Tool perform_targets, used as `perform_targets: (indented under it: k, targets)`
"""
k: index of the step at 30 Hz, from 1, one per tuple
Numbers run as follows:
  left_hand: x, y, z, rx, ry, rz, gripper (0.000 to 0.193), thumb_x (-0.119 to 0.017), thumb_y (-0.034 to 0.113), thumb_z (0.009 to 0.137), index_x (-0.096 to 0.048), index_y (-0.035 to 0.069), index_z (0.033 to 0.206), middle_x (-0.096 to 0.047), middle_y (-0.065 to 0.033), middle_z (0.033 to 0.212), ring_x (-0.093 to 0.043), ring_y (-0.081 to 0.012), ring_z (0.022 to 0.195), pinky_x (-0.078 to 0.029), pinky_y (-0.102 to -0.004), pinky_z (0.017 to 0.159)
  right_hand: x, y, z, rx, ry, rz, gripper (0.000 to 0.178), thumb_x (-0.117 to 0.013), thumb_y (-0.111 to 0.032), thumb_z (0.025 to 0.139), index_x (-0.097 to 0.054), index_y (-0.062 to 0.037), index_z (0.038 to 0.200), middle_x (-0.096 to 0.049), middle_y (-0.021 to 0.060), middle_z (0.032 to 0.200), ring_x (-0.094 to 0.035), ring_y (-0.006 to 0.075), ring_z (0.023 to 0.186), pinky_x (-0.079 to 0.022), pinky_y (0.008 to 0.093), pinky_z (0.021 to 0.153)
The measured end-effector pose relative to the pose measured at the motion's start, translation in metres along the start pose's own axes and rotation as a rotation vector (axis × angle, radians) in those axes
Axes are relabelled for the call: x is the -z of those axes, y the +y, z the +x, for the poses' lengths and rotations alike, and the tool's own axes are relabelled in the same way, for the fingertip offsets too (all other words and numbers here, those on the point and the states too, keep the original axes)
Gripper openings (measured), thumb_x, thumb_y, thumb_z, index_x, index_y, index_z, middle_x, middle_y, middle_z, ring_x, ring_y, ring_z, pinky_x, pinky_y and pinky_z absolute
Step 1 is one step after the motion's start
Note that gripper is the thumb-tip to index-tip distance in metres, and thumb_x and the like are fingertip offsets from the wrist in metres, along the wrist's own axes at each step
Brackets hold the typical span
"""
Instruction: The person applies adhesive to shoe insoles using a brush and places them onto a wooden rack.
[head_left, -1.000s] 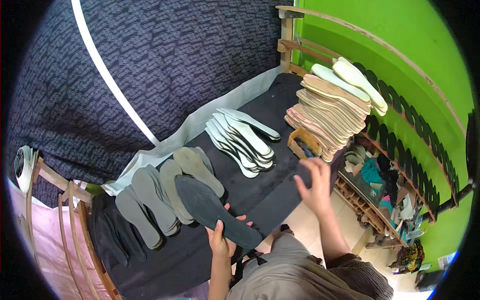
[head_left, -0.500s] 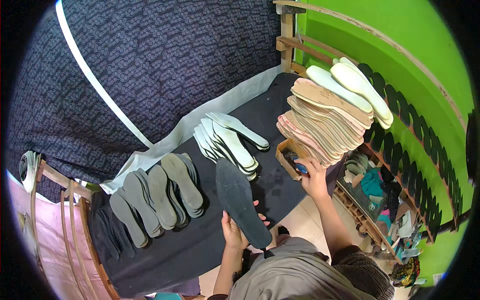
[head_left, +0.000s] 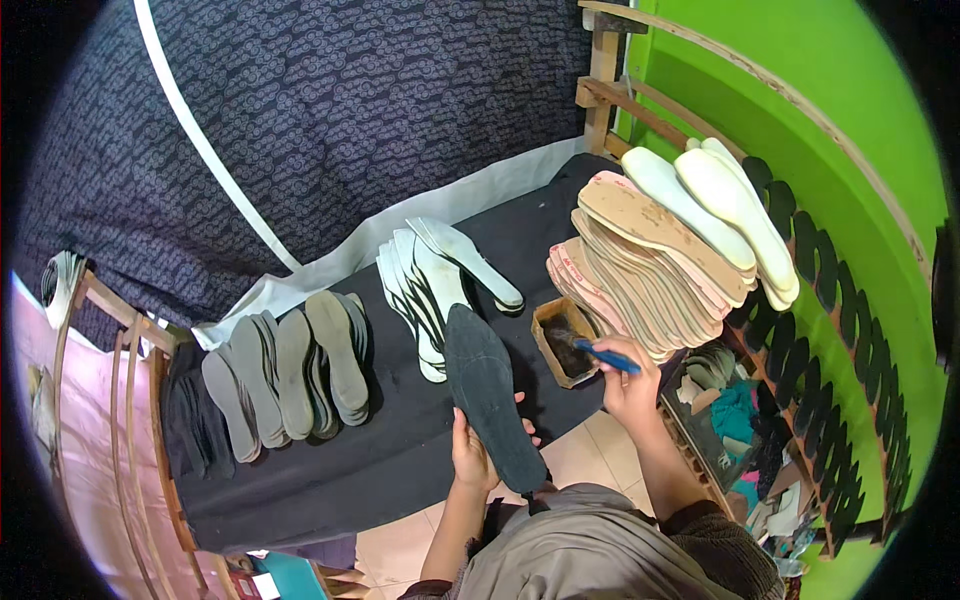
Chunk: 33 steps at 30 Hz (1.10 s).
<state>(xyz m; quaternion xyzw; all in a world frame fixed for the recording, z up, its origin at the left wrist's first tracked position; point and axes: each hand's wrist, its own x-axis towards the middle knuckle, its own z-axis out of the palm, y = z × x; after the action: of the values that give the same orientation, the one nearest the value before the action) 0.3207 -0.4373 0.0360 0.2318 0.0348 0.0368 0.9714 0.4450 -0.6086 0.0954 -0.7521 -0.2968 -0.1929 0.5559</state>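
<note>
My right hand (head_left: 632, 385) was closed on the blue handle of a brush (head_left: 615, 360), thumb and fingers together around it, at the right side of a small open box (head_left: 577, 380). The brush head reached in over the dark stuff inside the box; I cannot tell how deep it sat. My left hand (head_left: 475, 458) was clamped on the near end of a dark sole (head_left: 488, 395), which slanted upward to the left of the box. Past its tip, farther left of the box, lay a row of white soles (head_left: 440, 280); well to the box's left were piles of grey soles (head_left: 292, 385), then black pieces (head_left: 195, 425). A tall stack of tan soles (head_left: 650, 280) stood just behind and right of the box, with cream soles (head_left: 725, 195) on top. A black cloth (head_left: 400, 460) spread beneath the box.
</note>
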Motion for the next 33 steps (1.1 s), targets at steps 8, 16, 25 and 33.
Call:
perform_targets:
  k: [8, 16, 25, 33]
  targets:
    - [-0.024, -0.017, 0.002, -0.054, 0.288, 0.019, 0.07, -0.021, 0.059, 0.094, -0.041, 0.004, 0.132, -0.055, -0.0133, 0.121, -0.06, -0.0267, 0.085, -0.05, -0.0389, 0.085, -0.015, -0.034, 0.006, 0.741, -0.406, 0.218, 0.031, -0.073, -0.017, 0.074, -0.062, -0.0033, 0.099, -0.065, 0.0103, 0.096, -0.065, 0.0242, 0.081, -0.054, 0.0358, 0.07]
    - [-0.022, -0.012, -0.017, -0.017, -0.017, -0.025, 0.077, -0.018, 0.063, 0.092, -0.043, 0.001, 0.129, -0.059, -0.0172, 0.106, -0.061, -0.0261, 0.086, -0.051, -0.0392, 0.079, -0.033, -0.03, 0.041, 0.87, -0.488, 0.34, 0.031, -0.071, -0.011, 0.067, -0.064, -0.005, 0.096, -0.066, 0.0104, 0.093, -0.065, 0.0236, 0.078, -0.054, 0.0318, 0.067]
    - [-0.024, -0.005, -0.037, 0.002, 0.252, 0.037, 0.077, -0.021, 0.063, 0.091, -0.045, -0.001, 0.126, -0.06, -0.0205, 0.1, -0.062, -0.0292, 0.084, -0.052, -0.0426, 0.078, -0.037, -0.042, 0.053, 0.939, -0.533, 0.399, 0.03, -0.07, -0.009, 0.065, -0.063, -0.0041, 0.094, -0.066, 0.0103, 0.092, -0.065, 0.0258, 0.076, -0.053, 0.0327, 0.066]
    - [-0.006, 0.008, -0.049, -0.067, 0.03, -0.091, 0.077, -0.019, 0.062, 0.092, -0.041, 0.0, 0.131, -0.059, -0.0198, 0.101, -0.06, -0.029, 0.087, -0.05, -0.0442, 0.08, -0.057, -0.054, 0.047, 1.048, -0.49, 0.397, 0.021, -0.065, -0.01, 0.071, -0.063, -0.0044, 0.091, -0.065, 0.0089, 0.09, -0.065, 0.0231, 0.074, -0.054, 0.031, 0.063]
